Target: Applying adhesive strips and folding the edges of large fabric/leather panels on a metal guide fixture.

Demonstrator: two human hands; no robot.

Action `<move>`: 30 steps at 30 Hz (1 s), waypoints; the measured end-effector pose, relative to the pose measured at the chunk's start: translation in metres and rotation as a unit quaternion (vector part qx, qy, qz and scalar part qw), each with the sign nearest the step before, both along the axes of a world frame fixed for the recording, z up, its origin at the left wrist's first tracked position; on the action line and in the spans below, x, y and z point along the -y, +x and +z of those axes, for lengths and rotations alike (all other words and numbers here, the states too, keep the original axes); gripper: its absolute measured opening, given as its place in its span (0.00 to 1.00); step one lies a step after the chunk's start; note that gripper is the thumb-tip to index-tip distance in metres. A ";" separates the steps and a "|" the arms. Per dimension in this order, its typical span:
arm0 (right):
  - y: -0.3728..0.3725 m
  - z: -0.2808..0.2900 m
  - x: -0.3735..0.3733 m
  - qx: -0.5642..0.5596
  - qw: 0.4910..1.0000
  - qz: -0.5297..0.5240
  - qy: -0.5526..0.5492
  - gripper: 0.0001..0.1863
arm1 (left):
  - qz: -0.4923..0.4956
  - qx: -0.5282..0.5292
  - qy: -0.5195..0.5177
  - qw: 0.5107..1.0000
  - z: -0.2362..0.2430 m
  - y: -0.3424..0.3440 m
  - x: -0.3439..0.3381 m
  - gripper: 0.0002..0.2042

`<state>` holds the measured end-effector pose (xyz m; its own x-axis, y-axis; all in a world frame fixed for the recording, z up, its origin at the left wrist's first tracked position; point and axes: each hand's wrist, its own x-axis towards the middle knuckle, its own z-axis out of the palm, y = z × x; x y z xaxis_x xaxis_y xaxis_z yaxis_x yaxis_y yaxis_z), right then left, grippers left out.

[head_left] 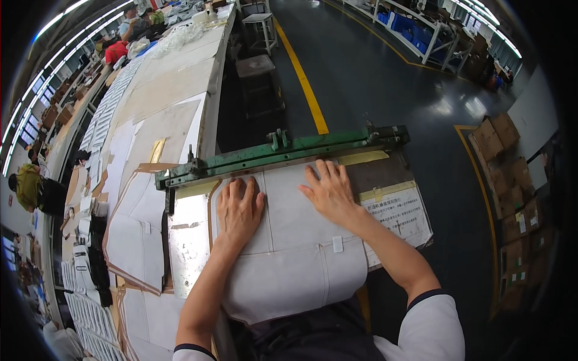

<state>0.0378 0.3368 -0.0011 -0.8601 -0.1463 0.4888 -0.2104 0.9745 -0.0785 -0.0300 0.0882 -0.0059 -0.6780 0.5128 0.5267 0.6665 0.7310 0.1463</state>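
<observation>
A white stitched panel (289, 216) with seam lines and a small white tag lies on a metal plate, its near end drooping over the edge toward me. Its far edge runs up to a green metal bar (283, 149) that spans the plate. My left hand (238, 207) rests flat on the panel's left part, fingers stretched toward the bar. Flat on the right part lies my right hand (329, 189), fingers spread, tips close to the bar. Neither hand grips anything. Whether the panel's far edge goes under the bar is hidden.
More white panels (137, 228) with brown edges are stacked left of the plate. A printed sheet (397, 210) is taped at the right. The long table (174, 84) stretches away, a stool (256, 66) beside it. Cardboard boxes (521, 222) stand far right; several people sit or stand at the left.
</observation>
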 end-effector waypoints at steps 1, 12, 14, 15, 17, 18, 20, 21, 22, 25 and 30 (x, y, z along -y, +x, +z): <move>-0.001 -0.005 0.000 -0.013 1.000 0.000 0.009 0.24 | 0.001 0.003 0.006 1.000 -0.004 0.000 0.001 0.20; 0.001 -0.004 -0.001 -0.009 0.999 0.032 -0.018 0.21 | -0.002 -0.002 0.004 1.000 -0.001 0.006 0.007 0.19; 0.011 0.000 -0.001 -0.011 0.999 0.030 -0.008 0.21 | -0.006 0.016 0.002 1.000 0.001 0.015 0.009 0.20; 0.024 0.002 -0.002 0.001 0.999 0.036 0.007 0.21 | -0.028 0.022 0.004 0.999 0.002 0.024 0.011 0.20; 0.050 0.008 0.002 0.014 0.998 0.062 0.020 0.20 | -0.055 0.033 -0.005 0.998 0.004 0.042 0.024 0.21; 0.060 0.012 0.003 0.015 0.998 0.064 0.019 0.20 | -0.067 0.034 -0.010 0.997 0.007 0.052 0.027 0.21; 0.068 0.018 0.008 0.064 0.994 0.092 -0.009 0.19 | -0.077 0.038 -0.004 0.996 0.004 0.059 0.035 0.20; 0.067 0.031 0.015 0.057 0.993 0.094 -0.038 0.17 | -0.075 0.043 -0.004 0.996 0.005 0.063 0.035 0.20; 0.058 0.032 0.021 0.060 0.993 0.094 -0.039 0.17 | -0.077 0.051 -0.002 0.996 0.009 0.063 0.034 0.20; 0.026 0.028 0.036 0.007 0.984 0.137 -0.117 0.17 | -0.077 0.081 0.004 0.994 0.015 0.060 0.028 0.22; 0.005 0.002 0.043 0.017 0.979 0.179 -0.097 0.16 | -0.127 0.037 -0.001 0.991 0.013 0.043 0.006 0.23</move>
<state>0.0430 0.2934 0.0005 -0.7868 -0.3487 0.5093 -0.5298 0.8048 -0.2675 0.0126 0.0822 0.0072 -0.5636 0.6724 0.4799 0.8166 0.5413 0.2004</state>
